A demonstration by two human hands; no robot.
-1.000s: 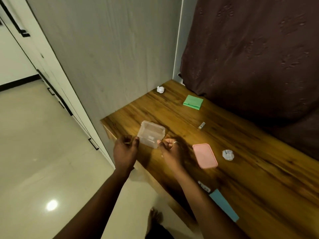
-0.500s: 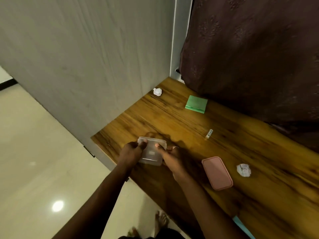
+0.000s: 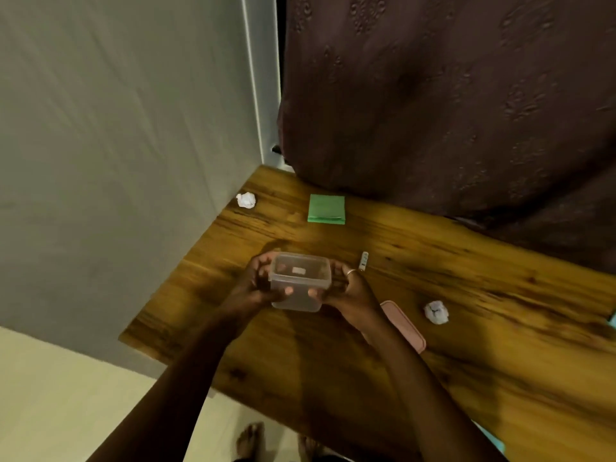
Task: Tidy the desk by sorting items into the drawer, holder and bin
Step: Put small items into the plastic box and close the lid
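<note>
Both hands hold a clear plastic container [image 3: 298, 281] over the wooden desk [image 3: 466, 345]. My left hand [image 3: 255, 283] grips its left side, and my right hand [image 3: 346, 288], with a ring on one finger, grips its right side. A small white label shows inside the container. Its pink lid [image 3: 405, 325] lies on the desk just right of my right wrist. Two crumpled white paper balls lie on the desk, one [image 3: 246, 199] at the far left corner and one [image 3: 436, 311] right of the lid. A green notepad [image 3: 326, 209] and a small white tube [image 3: 363, 261] lie further back.
A grey wall panel [image 3: 116, 145] stands along the desk's left side and a dark brown curtain [image 3: 450, 111] hangs behind it. A blue item [image 3: 493, 441] peeks out at the desk's near edge. My bare feet [image 3: 250, 438] stand on the pale floor below.
The view has swung right and closer to the desk. Both hands have lifted the container and carried it further in over the desk, tilting it toward me.
</note>
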